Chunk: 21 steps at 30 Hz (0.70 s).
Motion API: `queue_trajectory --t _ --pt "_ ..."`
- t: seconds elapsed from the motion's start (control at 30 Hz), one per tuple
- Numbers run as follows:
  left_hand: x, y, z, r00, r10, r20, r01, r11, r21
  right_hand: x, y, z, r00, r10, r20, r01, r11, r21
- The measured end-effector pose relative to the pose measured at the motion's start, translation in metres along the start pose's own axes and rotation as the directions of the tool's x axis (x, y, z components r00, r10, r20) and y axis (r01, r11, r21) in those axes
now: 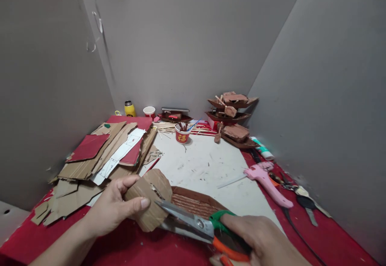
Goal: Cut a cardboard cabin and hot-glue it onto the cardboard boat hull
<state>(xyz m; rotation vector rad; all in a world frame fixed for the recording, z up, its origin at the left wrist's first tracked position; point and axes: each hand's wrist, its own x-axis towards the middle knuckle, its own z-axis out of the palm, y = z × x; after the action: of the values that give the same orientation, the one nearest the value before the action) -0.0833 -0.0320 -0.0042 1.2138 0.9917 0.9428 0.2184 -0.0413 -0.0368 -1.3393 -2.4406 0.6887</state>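
My left hand [120, 205] pinches a rounded piece of brown cardboard [150, 213] between thumb and fingers; a dark slit shows near its upper edge. My right hand [256, 234] is closed round the green and orange handles of a pair of scissors [200, 222]. The blades are parted, one in front of the cardboard piece's right edge and the other lower down, partly behind it. Behind the scissors lies a brown boat-shaped cardboard model [196, 199] with ridged strips inside, partly covered by the blades and the right hand.
Cardboard sheets [75, 169] are piled at left. A red paper cup [182, 134] with a blue stick stands before thin wooden sticks [165, 127]. Finished-looking model boats [232, 115] are stacked at back right. A pink glue gun [268, 183] with its cord and keys [306, 201] lie at right.
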Motion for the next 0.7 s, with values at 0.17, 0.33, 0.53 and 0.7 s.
queue_trajectory --t 0.17,0.33,0.53,0.7 --pt "-0.004 -0.007 0.005 0.999 0.024 -0.042 -0.021 0.997 0.071 0.001 0.0 -0.007 1.0 0.008 -0.014 -0.008 1.0 -0.004" --pt "-0.005 -0.015 0.007 0.997 0.045 -0.067 -0.034 0.985 0.168 -0.001 0.008 -0.001 1.0 0.023 -0.015 -0.023 1.0 -0.02" --pt "-0.005 -0.014 0.011 0.998 0.041 -0.055 -0.036 0.994 0.099 0.0 0.005 -0.002 1.0 -0.03 0.008 0.03 0.998 0.047" --pt "-0.003 -0.014 0.011 0.997 0.057 -0.056 -0.053 0.996 0.074 0.0 0.006 -0.002 0.99 -0.139 -0.006 0.14 0.989 0.041"
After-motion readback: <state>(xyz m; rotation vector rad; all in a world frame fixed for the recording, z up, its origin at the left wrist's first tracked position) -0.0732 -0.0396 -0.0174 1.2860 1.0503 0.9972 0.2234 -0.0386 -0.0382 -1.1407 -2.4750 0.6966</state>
